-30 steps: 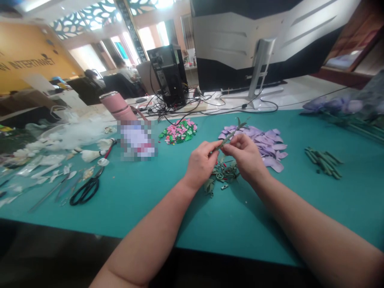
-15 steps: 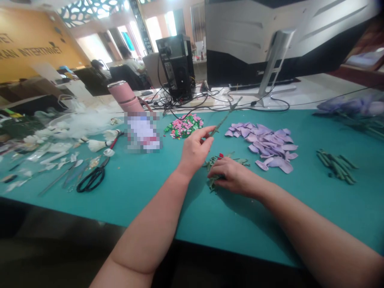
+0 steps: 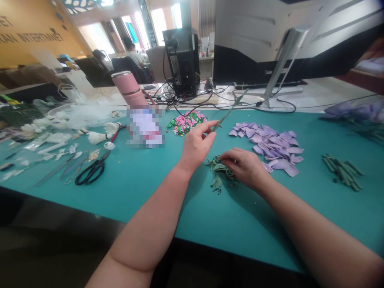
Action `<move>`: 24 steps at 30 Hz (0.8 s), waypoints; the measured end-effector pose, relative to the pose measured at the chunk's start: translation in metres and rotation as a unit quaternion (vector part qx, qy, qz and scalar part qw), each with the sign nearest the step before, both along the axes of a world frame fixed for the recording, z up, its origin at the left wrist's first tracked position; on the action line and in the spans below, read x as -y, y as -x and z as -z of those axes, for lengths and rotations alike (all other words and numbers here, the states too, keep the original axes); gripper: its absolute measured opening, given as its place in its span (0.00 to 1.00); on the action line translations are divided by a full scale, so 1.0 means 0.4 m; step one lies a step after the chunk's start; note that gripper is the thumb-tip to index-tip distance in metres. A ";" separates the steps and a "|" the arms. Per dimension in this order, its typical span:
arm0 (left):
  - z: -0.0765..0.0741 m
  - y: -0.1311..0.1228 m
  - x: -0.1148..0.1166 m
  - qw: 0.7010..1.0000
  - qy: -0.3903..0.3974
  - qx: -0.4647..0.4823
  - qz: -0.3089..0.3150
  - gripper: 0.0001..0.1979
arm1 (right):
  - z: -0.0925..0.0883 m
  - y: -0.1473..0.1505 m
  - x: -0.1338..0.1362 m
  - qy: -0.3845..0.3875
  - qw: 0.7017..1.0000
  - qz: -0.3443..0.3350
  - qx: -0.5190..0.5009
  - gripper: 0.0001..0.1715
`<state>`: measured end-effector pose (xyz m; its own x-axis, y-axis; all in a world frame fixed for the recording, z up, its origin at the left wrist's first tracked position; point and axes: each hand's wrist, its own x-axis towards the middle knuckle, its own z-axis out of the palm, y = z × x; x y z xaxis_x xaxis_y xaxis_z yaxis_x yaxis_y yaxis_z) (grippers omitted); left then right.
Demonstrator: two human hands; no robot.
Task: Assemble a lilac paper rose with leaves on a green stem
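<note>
A thin green artificial flower stem (image 3: 225,117) with a forked tip slants up to the right, pinched between the thumb and fingers of my left hand (image 3: 196,148). My right hand (image 3: 248,167) is lower and to the right, over a small pile of green plastic sepal-like pieces (image 3: 218,178). Its thumb and fingers come together at the pile's top edge; what they hold, if anything, is too small to make out. Part of the pile is hidden beneath this hand. Lilac petals (image 3: 274,146) lie loosely heaped just beyond it.
Short green stems (image 3: 342,172) lie at right. Small pink and green flower pieces (image 3: 187,122) are behind my left hand. Black-handled scissors (image 3: 91,170), shuttlecocks (image 3: 97,137) and a pink bottle (image 3: 129,86) are at left. Cables (image 3: 210,100) and a monitor (image 3: 255,40) stand behind the green mat (image 3: 144,188).
My right hand has lifted slightly and drawn back to the right, uncovering more of the green pile. A red bit beside its fingers no longer shows. My left hand still holds the stem.
</note>
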<state>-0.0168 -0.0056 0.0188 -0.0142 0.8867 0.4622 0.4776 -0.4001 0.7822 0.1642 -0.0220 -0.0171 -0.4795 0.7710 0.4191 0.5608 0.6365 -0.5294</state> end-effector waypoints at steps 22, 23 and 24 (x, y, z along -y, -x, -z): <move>0.020 0.005 -0.004 0.999 0.013 -0.040 -0.017 0.17 | 0.014 -0.037 -0.025 0.024 0.997 0.073 0.030 0.17; 0.020 0.006 -0.006 0.999 0.015 -0.041 -0.020 0.17 | 0.005 -0.045 -0.028 0.030 0.995 0.089 0.032 0.17; 0.021 0.007 -0.008 0.999 0.018 -0.041 -0.025 0.17 | -0.005 -0.054 -0.031 0.041 0.993 0.103 0.035 0.17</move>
<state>-0.0196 -0.0023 0.0105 -0.0218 0.9016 0.4320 0.5593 -0.3471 0.7528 0.1857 -0.0097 -0.0150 -0.3342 0.8857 0.3224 0.7114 0.4614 -0.5301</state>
